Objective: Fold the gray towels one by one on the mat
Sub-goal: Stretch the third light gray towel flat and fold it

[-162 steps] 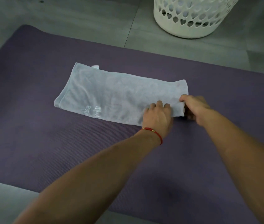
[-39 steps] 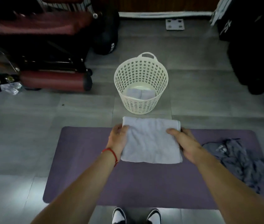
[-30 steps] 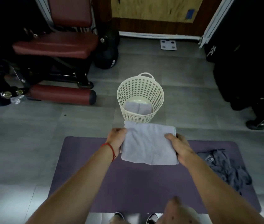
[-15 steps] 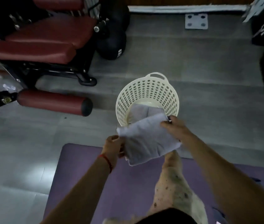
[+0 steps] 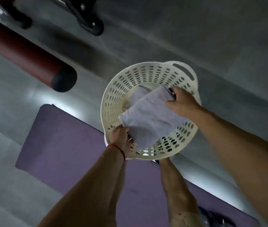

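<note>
Folded towel (image 5: pixel 148 119) gripped between both hands, over basket (image 5: pixel 113 94)

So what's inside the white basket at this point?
A folded gray towel already lies inside the white basket. Left hand and right hand hold a second folded towel over it, hiding most of the floor.

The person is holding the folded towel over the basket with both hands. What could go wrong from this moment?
1. The folded gray towel is held only at two opposite ends, by the left hand and the right hand; its middle may sag and the fold may open.
2. It sits askew over the towel already in the white basket, so the stack may be uneven.
3. Its near corner may catch the rim.
</note>
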{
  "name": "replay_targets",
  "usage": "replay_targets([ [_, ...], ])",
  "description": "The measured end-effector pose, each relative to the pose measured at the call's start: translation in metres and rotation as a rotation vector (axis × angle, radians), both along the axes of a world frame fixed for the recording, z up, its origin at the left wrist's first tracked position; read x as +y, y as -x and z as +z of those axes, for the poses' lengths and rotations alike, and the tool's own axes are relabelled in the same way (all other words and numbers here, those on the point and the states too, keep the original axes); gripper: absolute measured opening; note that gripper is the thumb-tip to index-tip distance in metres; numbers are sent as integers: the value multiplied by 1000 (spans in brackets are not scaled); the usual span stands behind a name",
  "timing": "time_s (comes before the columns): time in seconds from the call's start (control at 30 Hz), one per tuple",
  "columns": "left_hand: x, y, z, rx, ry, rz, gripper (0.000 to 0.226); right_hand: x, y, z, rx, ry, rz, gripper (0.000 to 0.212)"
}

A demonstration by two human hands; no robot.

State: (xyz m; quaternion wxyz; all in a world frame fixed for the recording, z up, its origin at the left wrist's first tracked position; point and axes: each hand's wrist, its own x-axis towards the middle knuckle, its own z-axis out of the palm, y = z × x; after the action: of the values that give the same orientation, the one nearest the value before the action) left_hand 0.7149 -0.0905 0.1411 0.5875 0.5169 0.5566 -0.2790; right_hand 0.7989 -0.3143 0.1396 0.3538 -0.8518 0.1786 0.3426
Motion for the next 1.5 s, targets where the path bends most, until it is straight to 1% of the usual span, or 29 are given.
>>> replay_targets([
  [0.1,2,-29,-80,33,-56,75,31,12,-37,-76,-39,4,87,49],
  [0.27,16,-53,-213,86,-129,199,18,43,-76,-209,-59,60,300,57],
  [0.33,23,-52,-269,110,-162,228,18,54,-82,-254,-90,73,370,61],
  [0.37,24,-51,-293,109,-171,222,24,59,-83,-273,-124,70,382,60],
  [0.43,23,-51,-342,95,-163,291,39,66,-84,-305,-218,101,399,54],
  [0.47,21,-49,-358,86,-188,337,39,70,-84,-317,-248,119,404,51],
  [0.53,13,-55,-370,63,-270,353,30,73,-83,-340,-261,117,418,49],
  [0.6,7,-55,-379,51,-338,422,24,73,-82,-358,-251,95,428,50],
  [0.7,10,-56,-386,35,-367,421,29,71,-86,-372,-236,27,351,49],
  [0.73,12,-56,-386,31,-349,437,29,70,-87,-373,-244,21,333,49],
  [0.77,12,-57,-383,29,-348,446,27,68,-86,-372,-259,35,342,50],
  [0.83,12,-57,-378,63,-390,405,25,65,-80,-364,-373,132,435,50],
  [0.9,10,-57,-366,108,-481,263,26,62,-71,-357,-474,182,613,50],
  [0.93,7,-57,-359,139,-528,155,29,61,-69,-353,-476,212,734,50],
  [0.97,5,-55,-350,154,-571,29,37,58,-68,-353,-515,235,868,53],
  [1.0,1,-53,-341,131,-633,-118,47,54,-69,-357,-527,229,991,54],
  [1.03,-2,-49,-335,48,-739,-327,55,50,-70,-358,-527,211,1100,54],
  [1.07,-5,-44,-330,-54,-846,-615,62,46,-72,-358,-495,202,1166,58],
  [1.1,-8,-39,-329,-140,-935,-965,69,43,-75,-360,-500,220,1215,66],
  [1.13,-7,-37,-331,-182,-943,-1295,78,42,-79,-360,-492,230,1230,73],
  [1.17,-2,-37,-339,-156,-907,-1534,89,43,-85,-361,-471,244,1252,77],
  [1.2,3,-37,-348,-109,-859,-1629,99,46,-89,-364,-442,261,1262,80],
  [1.23,6,-37,-356,-78,-832,-1660,105,51,-92,-365,-402,272,1272,84],
  [1.3,7,-36,-363,-72,-798,-1656,104,56,-94,-374,-298,298,1304,93],
  [1.37,1,-35,-364,-70,-796,-1708,97,60,-97,-379,-262,322,1301,99],
  [1.43,-2,-36,-361,-27,-778,-1701,97,69,-97,-372,-251,353,1286,99],
  [1.5,-4,-37,-348,-11,-777,-1699,102,76,-91,-357,-238,401,1239,92],
])
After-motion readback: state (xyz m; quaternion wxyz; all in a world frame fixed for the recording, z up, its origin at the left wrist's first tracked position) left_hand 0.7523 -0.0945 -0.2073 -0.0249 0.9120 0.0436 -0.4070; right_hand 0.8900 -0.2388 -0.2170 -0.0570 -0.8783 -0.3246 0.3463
